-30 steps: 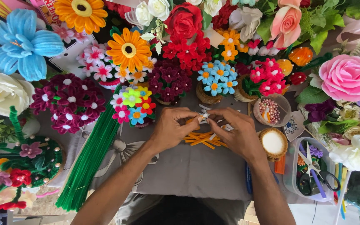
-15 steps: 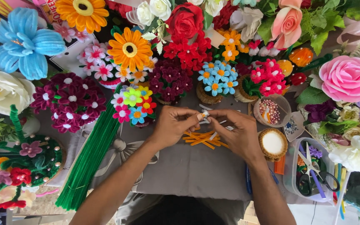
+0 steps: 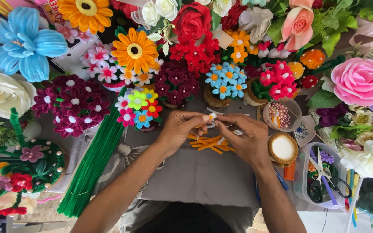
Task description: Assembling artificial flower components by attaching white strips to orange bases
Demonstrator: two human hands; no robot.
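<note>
We looked down on a grey cloth (image 3: pixel 195 181) ringed with handmade flowers. Our left hand (image 3: pixel 180 129) and right hand (image 3: pixel 247 140) met above its middle, fingertips almost touching. Between them we held a small white pipe-cleaner piece (image 3: pixel 212 117) with an orange spot at its tip. The left thumb and forefinger were pinched shut on it from the left. The right hand's fingers were curled in around its other end, though we could not tell exactly which fingers gripped.

The piece looked very light, fuzzy and soft on the outside, so it was unlikely to slip. We judged it had a thin wire core that would bend easily and keep a kink, so it asked for a gentle pinch close to the spot being worked, not at the far end. Its long axis seemed to run roughly left to right, from one set of fingertips to the other, with the orange-marked end nearer the left fingertips; much of it was hidden by the fingers.

Just below both sets of fingertips lay a loose heap of short orange pipe-cleaner pieces (image 3: pixel 210 143). Beyond the right knuckles stood a small bowl of pearl beads (image 3: pixel 279 115), and beside the right wrist a round woven dish (image 3: pixel 282 149). Left of the left forearm lay a bundle of green stems (image 3: pixel 91 166).
</note>
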